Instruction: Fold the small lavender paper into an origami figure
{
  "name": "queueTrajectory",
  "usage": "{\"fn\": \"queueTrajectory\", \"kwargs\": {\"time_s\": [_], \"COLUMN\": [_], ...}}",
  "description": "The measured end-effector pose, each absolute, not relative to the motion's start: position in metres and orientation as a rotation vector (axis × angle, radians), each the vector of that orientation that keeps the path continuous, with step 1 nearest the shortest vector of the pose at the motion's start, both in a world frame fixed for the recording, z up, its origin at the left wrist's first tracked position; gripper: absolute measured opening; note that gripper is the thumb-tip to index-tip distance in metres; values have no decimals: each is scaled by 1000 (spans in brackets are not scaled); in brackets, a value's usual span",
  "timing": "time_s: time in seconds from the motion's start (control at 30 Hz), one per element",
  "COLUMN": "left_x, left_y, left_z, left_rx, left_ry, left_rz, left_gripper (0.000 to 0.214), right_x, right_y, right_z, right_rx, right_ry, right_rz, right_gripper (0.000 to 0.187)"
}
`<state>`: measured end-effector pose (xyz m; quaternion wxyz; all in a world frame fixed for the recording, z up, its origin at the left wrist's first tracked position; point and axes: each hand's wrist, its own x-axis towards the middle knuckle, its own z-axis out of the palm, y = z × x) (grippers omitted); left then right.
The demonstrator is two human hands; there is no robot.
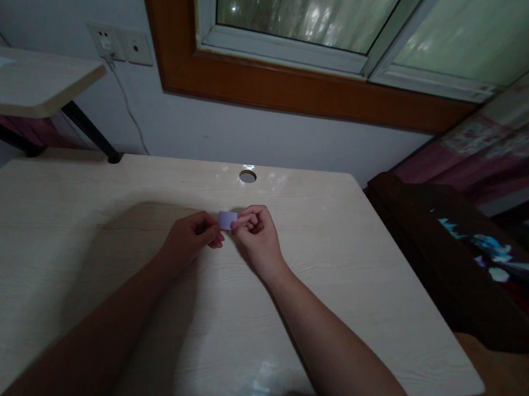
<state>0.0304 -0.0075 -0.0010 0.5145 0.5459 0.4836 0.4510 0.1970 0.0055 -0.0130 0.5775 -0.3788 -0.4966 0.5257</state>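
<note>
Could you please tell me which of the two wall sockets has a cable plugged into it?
The left wall socket, farther from the brown window frame: a pale cable runs from it, while the right wall socket has nothing plugged in.

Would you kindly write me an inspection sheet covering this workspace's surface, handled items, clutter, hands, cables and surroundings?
Surface: pale wood-grain desk, round hole near its far edge.
Handled items: one small purple piece.
Clutter: mixed items on dark furniture at right, too dim to name.
Hands: left hand and right hand pinch the piece at opposite sides.
Cables: one pale cable, plugged into a wall socket.
Surroundings: window ahead, curtain right, raised shelf left.
</note>
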Motion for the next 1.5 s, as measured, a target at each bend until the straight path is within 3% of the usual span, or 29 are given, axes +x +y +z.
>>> {"fn": "queueTrajectory", "kwargs": {"time_s": [0.47,0.83,1.5], "left_x": [28,31,30], "left_y": [-6,-6,-8], "left_z": [3,-6,3], "left_rx": [1237,1382,1344], "left_ry": [1131,1170,1112], "left_rz": [1210,1076,1043], "left_gripper": [17,29,24], "right_x": [203,197,197], "right_y": [11,4,3], "right_z": [-9,-15,-11], "right_rx": [-924,-842,-872], "right_ry": [-1023,-1243,-1222], "right_rz": [1196,1290,1192], "right_gripper": [30,33,28]}}
